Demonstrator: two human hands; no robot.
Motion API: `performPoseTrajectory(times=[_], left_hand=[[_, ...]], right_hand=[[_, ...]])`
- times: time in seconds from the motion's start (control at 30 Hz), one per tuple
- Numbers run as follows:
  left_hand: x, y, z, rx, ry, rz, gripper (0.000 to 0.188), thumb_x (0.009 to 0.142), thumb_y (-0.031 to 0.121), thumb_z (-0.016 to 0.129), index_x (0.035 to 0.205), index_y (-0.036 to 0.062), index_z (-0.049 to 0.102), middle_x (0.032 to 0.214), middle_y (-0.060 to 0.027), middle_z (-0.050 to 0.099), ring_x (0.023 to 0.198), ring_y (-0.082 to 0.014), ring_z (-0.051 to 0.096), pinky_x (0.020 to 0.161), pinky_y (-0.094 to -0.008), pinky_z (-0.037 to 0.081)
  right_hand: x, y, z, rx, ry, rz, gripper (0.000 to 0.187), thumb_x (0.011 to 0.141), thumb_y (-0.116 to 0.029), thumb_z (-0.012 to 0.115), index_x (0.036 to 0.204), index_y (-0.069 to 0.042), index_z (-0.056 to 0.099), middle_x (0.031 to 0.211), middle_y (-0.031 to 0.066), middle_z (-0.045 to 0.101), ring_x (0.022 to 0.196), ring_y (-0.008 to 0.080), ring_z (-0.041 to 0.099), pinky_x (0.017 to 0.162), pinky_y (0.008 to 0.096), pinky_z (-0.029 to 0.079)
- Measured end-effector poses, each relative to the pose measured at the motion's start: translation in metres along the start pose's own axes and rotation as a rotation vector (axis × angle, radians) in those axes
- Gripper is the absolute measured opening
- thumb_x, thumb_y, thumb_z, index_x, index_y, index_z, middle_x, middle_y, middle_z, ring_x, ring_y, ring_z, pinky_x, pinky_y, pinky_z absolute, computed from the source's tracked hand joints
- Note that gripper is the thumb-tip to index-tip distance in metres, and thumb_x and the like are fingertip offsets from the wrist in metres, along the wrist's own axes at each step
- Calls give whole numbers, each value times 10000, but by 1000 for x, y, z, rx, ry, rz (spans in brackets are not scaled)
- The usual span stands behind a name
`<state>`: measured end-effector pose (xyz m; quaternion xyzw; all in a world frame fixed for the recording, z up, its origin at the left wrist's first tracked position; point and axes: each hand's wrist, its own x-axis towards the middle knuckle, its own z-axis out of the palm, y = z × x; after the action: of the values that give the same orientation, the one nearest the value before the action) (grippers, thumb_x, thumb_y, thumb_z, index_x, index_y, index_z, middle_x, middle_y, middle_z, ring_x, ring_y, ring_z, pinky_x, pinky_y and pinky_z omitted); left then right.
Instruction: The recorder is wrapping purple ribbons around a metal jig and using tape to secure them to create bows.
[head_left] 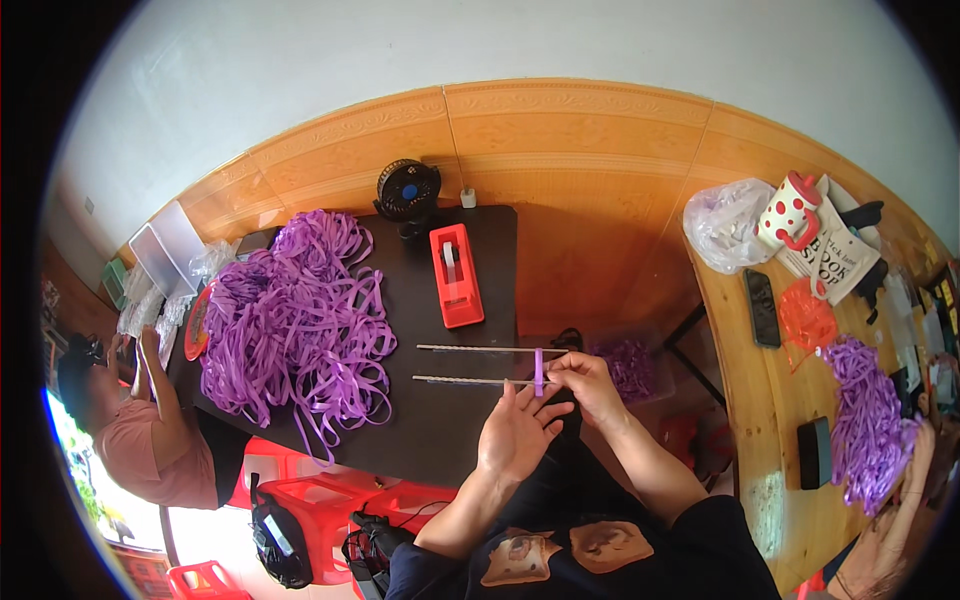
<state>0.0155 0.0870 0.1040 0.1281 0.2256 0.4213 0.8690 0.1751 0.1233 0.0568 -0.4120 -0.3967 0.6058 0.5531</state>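
Two thin parallel metal rods (470,380) point left over the dark table's right edge. A short band of purple ribbon (539,372) spans both rods near their right part. My right hand (592,392) is closed in a pinch at the ribbon, beside the lower rod. Below that rod, my left hand (517,433) lies palm up with its fingers stretched out, the fingertips near the ribbon. What supports the rods at the right end is hidden. A large heap of loose purple ribbon (295,330) covers the dark table's left part.
A red tape dispenser (457,280) and a black fan (408,190) stand on the dark table (430,430). On the wooden table (770,500) are a phone (761,308), a spotted mug (790,210) and more ribbon (870,420). People sit at both sides. Red stools (300,500) stand below.
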Motion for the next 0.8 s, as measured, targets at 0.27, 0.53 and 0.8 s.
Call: performPoseTrajectory(times=[0.27, 0.53, 0.8], left_hand=[[0, 0, 4, 5, 41, 14, 605, 986, 503, 288, 1301, 0, 407, 1233, -115, 515, 1044, -264, 538, 852, -356, 398], [0, -2, 1, -6, 30, 20, 590, 989, 495, 287, 1297, 7, 412, 1223, -109, 520, 1034, -255, 540, 848, -352, 396], [0, -1, 4, 15, 49, 11, 586, 991, 488, 287, 1299, 7, 416, 1236, -107, 524, 1021, -249, 544, 846, -346, 395]], right_hand=[[-4, -2, 14, 25, 96, 22, 92, 831, -24, 601, 895, 32, 636, 792, 65, 638, 697, 118, 599, 673, 244, 469], [-4, 10, 12, -18, 134, -50, 89, 853, -17, 578, 891, 35, 640, 826, 74, 645, 694, 107, 606, 654, 233, 476], [-11, 15, -10, -160, 216, -169, 102, 853, -21, 572, 917, 26, 636, 906, 78, 661, 828, 123, 606, 751, 266, 483]])
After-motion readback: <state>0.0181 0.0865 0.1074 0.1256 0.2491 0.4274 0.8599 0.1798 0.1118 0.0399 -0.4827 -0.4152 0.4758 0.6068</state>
